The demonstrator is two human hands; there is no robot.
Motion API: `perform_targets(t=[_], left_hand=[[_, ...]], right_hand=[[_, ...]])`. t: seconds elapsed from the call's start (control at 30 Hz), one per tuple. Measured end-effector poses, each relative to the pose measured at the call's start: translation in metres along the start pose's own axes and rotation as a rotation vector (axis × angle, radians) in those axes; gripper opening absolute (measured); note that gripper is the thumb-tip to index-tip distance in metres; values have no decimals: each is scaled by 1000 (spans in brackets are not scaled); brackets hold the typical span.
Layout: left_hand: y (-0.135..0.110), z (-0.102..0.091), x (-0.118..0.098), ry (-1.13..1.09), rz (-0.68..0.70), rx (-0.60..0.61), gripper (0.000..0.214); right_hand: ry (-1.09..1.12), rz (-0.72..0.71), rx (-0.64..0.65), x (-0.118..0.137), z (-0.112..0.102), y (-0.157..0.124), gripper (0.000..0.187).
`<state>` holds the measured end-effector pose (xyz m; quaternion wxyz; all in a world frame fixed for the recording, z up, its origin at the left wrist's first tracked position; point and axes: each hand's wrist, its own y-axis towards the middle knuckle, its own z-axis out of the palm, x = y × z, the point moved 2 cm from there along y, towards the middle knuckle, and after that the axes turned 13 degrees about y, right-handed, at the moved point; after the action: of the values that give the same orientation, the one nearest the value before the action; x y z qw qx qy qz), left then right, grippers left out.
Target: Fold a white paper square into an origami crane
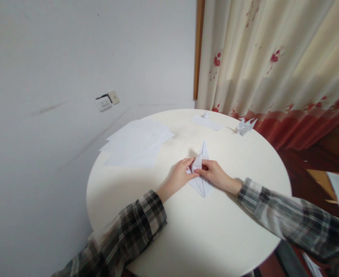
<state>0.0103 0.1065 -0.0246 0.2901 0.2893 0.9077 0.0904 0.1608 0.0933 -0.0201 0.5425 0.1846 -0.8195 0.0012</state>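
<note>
A sheet of white paper folded into a long pointed diamond, the folded paper (pixel 203 186), lies on the round white table (pixel 187 231). A flap of it stands raised in the middle, between my hands. My left hand (pixel 182 171) grips the flap's left side, with thumb and fingers closed on the paper. From the right, my right hand (pixel 215 173) pinches the same paper between thumb and curled forefinger. The paper's sharp tips show above and below my fingers. Part of the flap is hidden behind them.
Loose white sheets (pixel 135 140) spread over the table's left side. At the far edge a small folded paper piece (pixel 205 115) sits by a paper strip (pixel 208 123). A folded paper crane (pixel 245 127) stands far right. Beyond are a wall socket (pixel 103 103) and curtain (pixel 262 57).
</note>
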Motion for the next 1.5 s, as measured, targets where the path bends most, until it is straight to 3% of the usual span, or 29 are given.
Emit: perform_targets(t=[0.3, 0.53, 0.7, 1.1, 1.33, 1.5], left_hand=[[0, 3, 3, 5, 37, -5, 44], [0, 3, 3, 11, 46, -2, 51], [0, 0, 2, 84, 105, 16, 48], [-7, -10, 11, 259, 63, 135, 77], [-10, -7, 7, 268, -1, 39, 69], [-26, -15, -16, 319, 25, -171, 59]], right_hand=[[36, -49, 2, 1, -1, -1, 15], [-94, 63, 39, 2, -1, 3, 17], [-99, 7, 28, 4, -3, 3, 14], [-118, -12, 19, -1, -3, 3, 15], [-102, -25, 1, -2, -3, 3, 15], [-107, -29, 1, -2, -3, 2, 16]])
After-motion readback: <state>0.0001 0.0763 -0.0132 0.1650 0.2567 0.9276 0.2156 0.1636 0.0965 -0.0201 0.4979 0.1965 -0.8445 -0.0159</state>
